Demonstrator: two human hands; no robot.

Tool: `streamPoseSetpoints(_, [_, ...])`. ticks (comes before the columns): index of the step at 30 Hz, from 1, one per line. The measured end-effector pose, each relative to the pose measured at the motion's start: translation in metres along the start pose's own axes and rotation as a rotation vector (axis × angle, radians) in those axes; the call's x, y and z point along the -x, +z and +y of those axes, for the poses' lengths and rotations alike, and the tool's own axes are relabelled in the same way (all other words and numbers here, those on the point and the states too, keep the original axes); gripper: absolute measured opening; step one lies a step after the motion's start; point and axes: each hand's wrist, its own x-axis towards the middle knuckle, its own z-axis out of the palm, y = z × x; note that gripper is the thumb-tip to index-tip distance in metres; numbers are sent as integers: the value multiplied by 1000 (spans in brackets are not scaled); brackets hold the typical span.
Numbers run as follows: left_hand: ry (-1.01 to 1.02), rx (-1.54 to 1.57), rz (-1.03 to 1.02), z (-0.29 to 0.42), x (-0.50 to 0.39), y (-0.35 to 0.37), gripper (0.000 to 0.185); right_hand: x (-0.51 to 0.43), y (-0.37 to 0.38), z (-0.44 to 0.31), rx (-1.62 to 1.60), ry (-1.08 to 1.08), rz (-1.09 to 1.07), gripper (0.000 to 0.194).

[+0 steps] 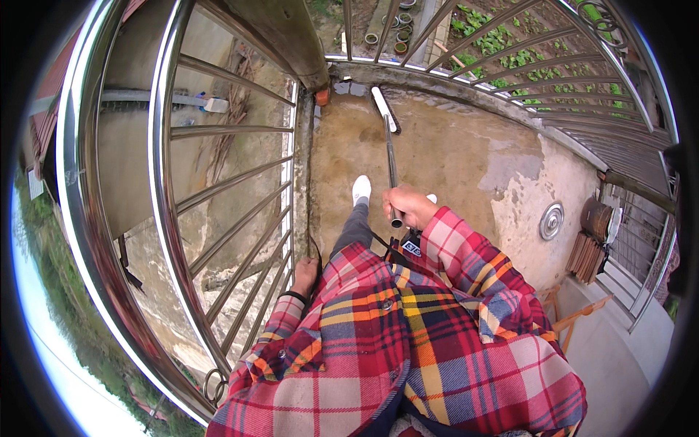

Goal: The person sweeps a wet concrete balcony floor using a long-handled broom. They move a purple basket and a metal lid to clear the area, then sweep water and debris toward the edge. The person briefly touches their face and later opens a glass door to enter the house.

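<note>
My right hand (pixel 410 206) is closed around the metal handle of a floor brush (pixel 384 109) near the handle's open end. The brush has a white head with dark bristles and lies on the wet, brownish concrete floor (pixel 437 147), close to the far edge. By my left hip, my left hand (pixel 306 273) is curled around a thin black strap or cord (pixel 318 252). A white shoe (pixel 361 188) stands on the floor left of the handle; part of another shows beside my right hand.
Stainless steel railings (pixel 164 136) run along the left and far sides, with a concrete post (pixel 289 43) at their corner and a brick piece (pixel 322 97) below it. A round metal lid (pixel 551 220), stacked tiles (pixel 585 258) and a wooden frame (pixel 584 311) are at right.
</note>
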Motion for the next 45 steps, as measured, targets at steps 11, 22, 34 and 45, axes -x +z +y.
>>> streamPoseSetpoints(11, [35, 114, 3, 16, 6, -3, 24, 3, -13, -26, -559, 133, -401, 22])
streamPoseSetpoints(22, [-128, 169, 6, 10, 19, -9, 22, -28, -18, 21, -1023, 88, -910, 24])
streamPoseSetpoints(34, [-49, 148, 30, 19, 14, -7, 20, 88, -113, 84, -617, -32, -363, 22])
streamPoseSetpoints(45, [-34, 55, 54, -5, 18, 2, 25, 4, -42, 27, -67, -26, 199, 9])
